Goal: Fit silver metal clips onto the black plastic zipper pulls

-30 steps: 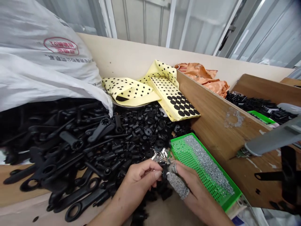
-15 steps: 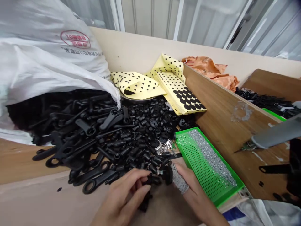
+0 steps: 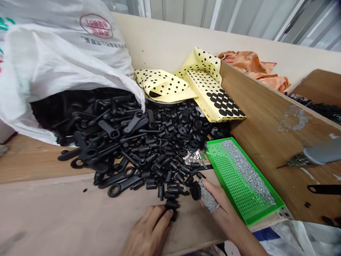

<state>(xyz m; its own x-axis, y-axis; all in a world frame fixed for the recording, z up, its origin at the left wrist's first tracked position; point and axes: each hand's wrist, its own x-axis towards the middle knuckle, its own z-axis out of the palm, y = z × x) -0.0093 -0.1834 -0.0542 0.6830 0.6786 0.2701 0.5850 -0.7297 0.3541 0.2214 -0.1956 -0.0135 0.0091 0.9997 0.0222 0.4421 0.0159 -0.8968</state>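
My left hand (image 3: 150, 227) rests low on the table with curled fingers, the tips closed on a small black cylindrical part (image 3: 172, 204). Another dark piece shows partly under those fingertips. My right hand (image 3: 220, 201) grips a round black cap-like part (image 3: 195, 191) at its thumb side. A grey speckled wrap (image 3: 209, 197) covers the thumb; the other fingers are mostly hidden. Between and beyond the hands spreads a heap of small black cylinders (image 3: 160, 161). Small shiny metal clips (image 3: 192, 157) lie at the heap's right edge.
A green perforated tray (image 3: 226, 185) with tiny silvery pieces (image 3: 247, 170) stands right. Black crank-like handles (image 3: 124, 181) spill from a white sack (image 3: 66, 67) at left. Yellow sticker sheets (image 3: 210, 96) lie behind. A wooden divider (image 3: 255, 117) and a grey needle-tipped tool (image 3: 319, 154) bound the right side.
My left hand has moved down, away from my right hand, onto the table beside the loose cylinders. My right hand keeps the round black part. The view has shifted, too.
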